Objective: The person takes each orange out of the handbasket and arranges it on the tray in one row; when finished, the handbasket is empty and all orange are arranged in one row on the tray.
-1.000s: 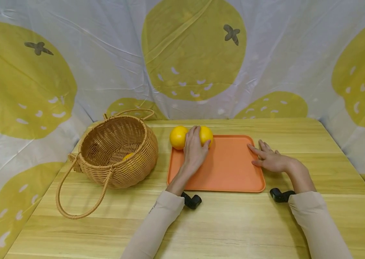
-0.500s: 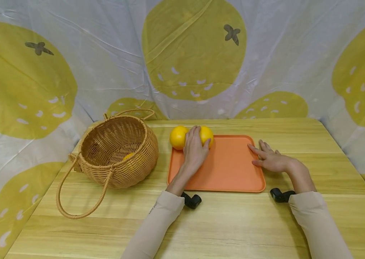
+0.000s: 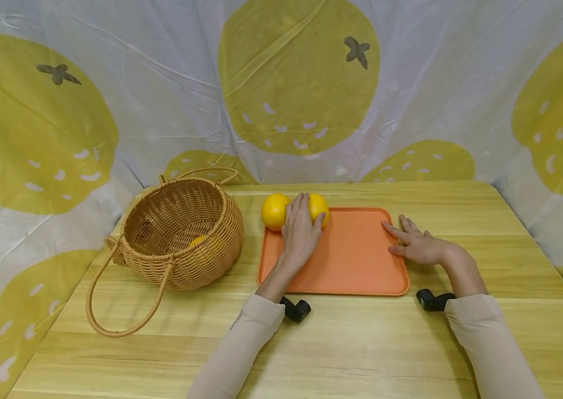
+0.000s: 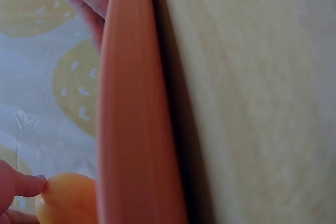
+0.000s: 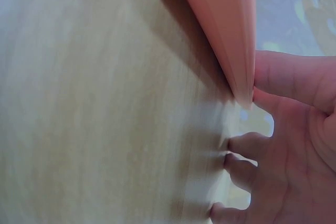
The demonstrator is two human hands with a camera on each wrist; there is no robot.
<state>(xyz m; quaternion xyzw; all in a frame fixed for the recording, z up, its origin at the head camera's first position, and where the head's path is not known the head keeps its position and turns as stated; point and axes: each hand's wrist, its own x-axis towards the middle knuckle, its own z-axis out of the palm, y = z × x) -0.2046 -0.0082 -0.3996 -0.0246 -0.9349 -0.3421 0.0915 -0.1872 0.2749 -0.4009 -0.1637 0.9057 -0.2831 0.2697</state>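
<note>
In the head view my left hand (image 3: 300, 235) holds an orange (image 3: 318, 207) at the back left of the orange-coloured tray (image 3: 356, 260), thumb on its near right side and fingers on its left. A second orange (image 3: 275, 211) sits just left of those fingers, by the tray's back left corner. The left wrist view shows a thumb touching an orange (image 4: 71, 200) beyond the tray rim. My right hand (image 3: 418, 246) rests with spread fingers at the tray's right edge. In the right wrist view its thumb (image 5: 289, 74) touches the rim while other fingertips rest on the table.
A wicker basket (image 3: 216, 255) stands left of the tray, one handle hanging toward the front. Inside it lies a yellow-orange thing (image 3: 198, 241), mostly hidden. Black wrist devices (image 3: 297, 310) show under both wrists. A fruit-print cloth (image 3: 301, 83) hangs behind the wooden table (image 3: 351, 343).
</note>
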